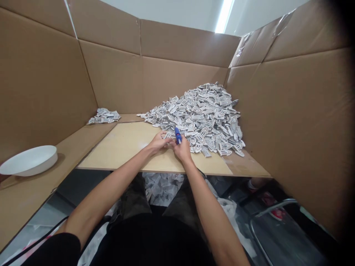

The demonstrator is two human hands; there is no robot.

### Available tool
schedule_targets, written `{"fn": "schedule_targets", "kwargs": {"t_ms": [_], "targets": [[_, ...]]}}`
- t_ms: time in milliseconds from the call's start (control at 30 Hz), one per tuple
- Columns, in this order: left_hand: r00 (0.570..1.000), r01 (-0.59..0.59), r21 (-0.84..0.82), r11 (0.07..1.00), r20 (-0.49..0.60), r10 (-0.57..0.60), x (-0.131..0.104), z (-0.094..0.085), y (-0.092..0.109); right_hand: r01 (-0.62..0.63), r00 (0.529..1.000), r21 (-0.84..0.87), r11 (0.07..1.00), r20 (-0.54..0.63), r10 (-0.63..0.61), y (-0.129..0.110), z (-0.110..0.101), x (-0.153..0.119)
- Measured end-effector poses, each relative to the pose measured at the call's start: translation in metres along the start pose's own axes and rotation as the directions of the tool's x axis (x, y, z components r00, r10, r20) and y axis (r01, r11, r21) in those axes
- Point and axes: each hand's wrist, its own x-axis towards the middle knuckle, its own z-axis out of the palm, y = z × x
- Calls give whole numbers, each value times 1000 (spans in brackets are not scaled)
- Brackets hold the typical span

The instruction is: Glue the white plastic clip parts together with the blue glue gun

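Note:
My right hand [182, 148] is closed around a blue tool [178, 136] with a pale tip, held upright at the near edge of a large heap of grey-white flat pieces [205, 111]. Close beside it on the left, my left hand [160, 142] has its fingers pinched together on what looks like one of the grey-white pieces, partly hidden by the fingers. The fingertips of both hands nearly meet over the pale yellow board [124, 144].
Tall cardboard walls [183, 77] stand behind and on both sides. A small pile of similar pieces [104, 116] lies at the back left. A white bowl [30, 160] sits on the left ledge. Below the board's front edge are crumpled white bags [163, 188] and a metal chair frame [255, 232].

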Motion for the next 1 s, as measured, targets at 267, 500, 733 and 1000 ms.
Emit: {"fn": "schedule_targets", "kwargs": {"t_ms": [267,500,733,1000], "targets": [[995,-96,108,990,-10,97,-1,-12,1,-77,994,164,983,-63,88,-4,0,1],[996,-78,167,983,47,71,-6,-11,1,33,979,177,984,-201,3,-11,-4,-1],[963,-89,186,978,268,37,-12,-7,7,2,988,113,994,-152,15,-22,-8,-6],[965,-52,210,976,263,-6,-26,0,18,14,987,126,992,-158,7,-17,-7,-5]]}}
